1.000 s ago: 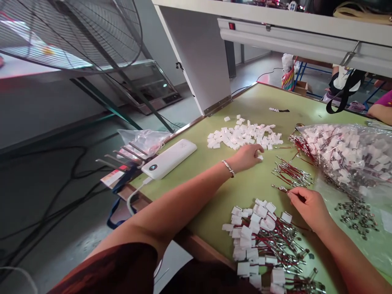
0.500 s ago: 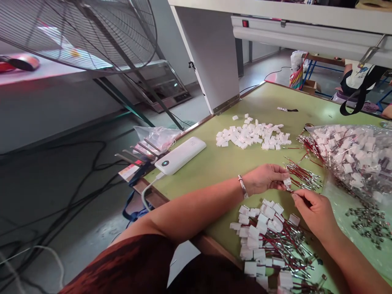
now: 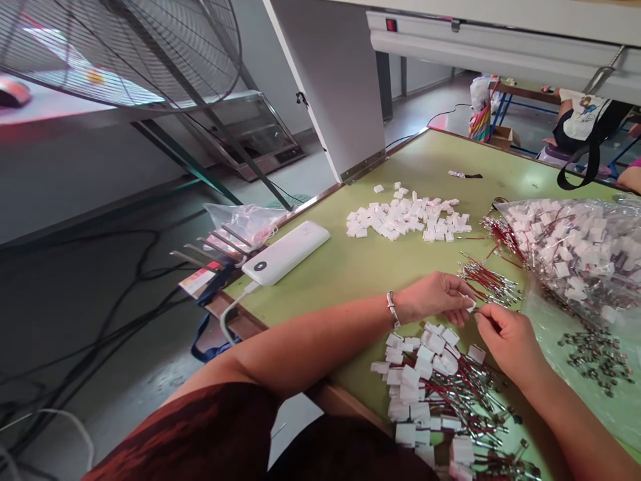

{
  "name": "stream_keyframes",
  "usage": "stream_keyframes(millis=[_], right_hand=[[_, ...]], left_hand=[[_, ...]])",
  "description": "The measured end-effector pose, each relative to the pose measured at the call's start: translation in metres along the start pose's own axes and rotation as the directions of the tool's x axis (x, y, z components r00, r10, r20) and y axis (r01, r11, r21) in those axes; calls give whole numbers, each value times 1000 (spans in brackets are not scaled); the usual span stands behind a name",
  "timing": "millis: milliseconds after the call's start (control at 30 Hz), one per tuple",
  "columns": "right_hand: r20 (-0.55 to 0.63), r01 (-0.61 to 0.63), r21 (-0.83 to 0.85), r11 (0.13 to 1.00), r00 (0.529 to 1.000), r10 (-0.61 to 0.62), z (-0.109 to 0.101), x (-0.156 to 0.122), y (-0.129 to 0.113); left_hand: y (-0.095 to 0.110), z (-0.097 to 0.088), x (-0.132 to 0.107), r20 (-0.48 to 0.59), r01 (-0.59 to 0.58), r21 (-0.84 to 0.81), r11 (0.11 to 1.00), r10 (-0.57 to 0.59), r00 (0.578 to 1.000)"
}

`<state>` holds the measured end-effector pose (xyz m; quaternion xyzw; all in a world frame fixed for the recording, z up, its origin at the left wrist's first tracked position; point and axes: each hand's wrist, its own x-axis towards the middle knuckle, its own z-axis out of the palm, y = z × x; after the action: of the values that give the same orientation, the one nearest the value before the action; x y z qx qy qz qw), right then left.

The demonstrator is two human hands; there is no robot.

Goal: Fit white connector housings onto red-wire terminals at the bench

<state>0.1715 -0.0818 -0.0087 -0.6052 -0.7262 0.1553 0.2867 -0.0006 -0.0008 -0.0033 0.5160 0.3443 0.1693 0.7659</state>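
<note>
**Head view: two pinches meeting over one tiny white housing, plenty of room to fumble**

The left hand (image 3: 435,297) has its grip pinched narrow on a small white housing (image 3: 471,305), held just above the worktop (image 3: 370,274) between the loose red wires (image 3: 488,284) and the wired pile (image 3: 435,387) near the front edge. The right hand (image 3: 507,341) comes in from the other side. Its grip is pinched tight too, with the fingertips almost touching the housing. Whatever it's pinching is too small to make out, so I won't guess.

Where I think this could go sideways:

- That housing is tiny and only the fingertips have it. If either pinch slackens, I'd expect it to drop straight into the wired pile underneath, and good luck picking it back out of all those look-alikes.
- The loose red wires sit just beside both hands, and their bare metal ends point every which way. A wrist or finger brushing through could drag a few along or tangle them.
- The wired pile reaches close to the worktop's front edge and right up against the right forearm. A nudge from that arm could push some of it off.
- The plastic bag (image 3: 571,250) full of the same parts slumps open nearby, and scattered metal bits (image 3: 595,357) lie next to it, so things could easily get mixed up.

The bare housings (image 3: 405,219) and the power bank (image 3: 285,252) are well clear of all that.
</note>
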Motion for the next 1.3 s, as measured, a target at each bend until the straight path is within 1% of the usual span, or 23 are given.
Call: stream_keyframes(millis=[167,267,333,367,400,433,467,500,533,567,600,667,733,767,833,933,1000,1067,1133,1167,1200,1233,1300], right_hand=[[62,64,0,998,996,-63,2,0,-3],[63,88,-16,996,994,-86,3,2,0],[37,106,-37,994,994,-105,4,4,3],[21,122,-55,991,992,-121,4,5,5],[7,143,-78,987,990,-143,5,5,7],[3,169,-101,980,985,-170,6,5,7],[10,201,-122,972,980,-201,7,4,7],[31,231,-139,963,973,-229,8,2,6],[64,258,-151,954,966,-251,10,0,5],[106,282,-157,946,958,-268,10,-3,4],[147,300,-155,941,949,-279,11,-5,2],[189,303,-137,943,942,-276,9,-7,3],[129,266,-133,955,960,-249,6,-4,8],[81,241,-159,957,970,-230,5,-2,12],[24,197,-282,939,980,-198,4,4,20],[69,191,-476,858,981,-180,7,10,30],[90,217,-501,838,976,-199,10,13,34],[68,231,-479,847,972,-227,12,14,36],[18,228,-457,860,969,-247,12,14,36],[-7,218,-453,865,969,-248,11,13,36],[-25,206,-453,867,970,-243,10,13,35],[-29,198,-458,867,971,-237,8,12,34],[8,192,-482,855,977,-215,5,11,34]], left_hand=[[-7,2,4,64,-29,29,999,27,998],[-3,3,3,74,-24,95,995,17,997],[4,-1,1,50,-50,239,970,39,998],[9,-5,1,17,-82,343,936,81,997],[13,-11,2,-40,-118,460,880,153,987],[18,-19,4,-109,-145,582,800,253,961],[21,-28,7,-190,-146,691,708,372,909],[23,-38,11,-266,-115,777,618,488,831],[23,-49,17,-313,-62,841,537,578,754],[23,-58,22,-328,-7,881,472,623,711],[21,-66,28,-331,42,903,427,631,701],[17,-78,39,-329,110,924,367,614,718],[13,-84,46,-317,124,933,339,603,733],[11,-86,48,-301,104,936,337,610,733],[9,-91,50,-261,11,928,372,632,730],[7,-101,48,-229,-113,893,435,658,717],[7,-107,46,-263,-108,881,460,667,697],[8,-110,43,-325,-69,873,482,682,655],[10,-107,42,-379,-30,867,497,698,607],[11,-104,42,-386,-14,872,489,705,595],[12,-99,43,-377,0,883,470,708,598],[12,-93,44,-352,11,899,438,706,614],[12,-82,47,-263,18,939,344,684,680]])
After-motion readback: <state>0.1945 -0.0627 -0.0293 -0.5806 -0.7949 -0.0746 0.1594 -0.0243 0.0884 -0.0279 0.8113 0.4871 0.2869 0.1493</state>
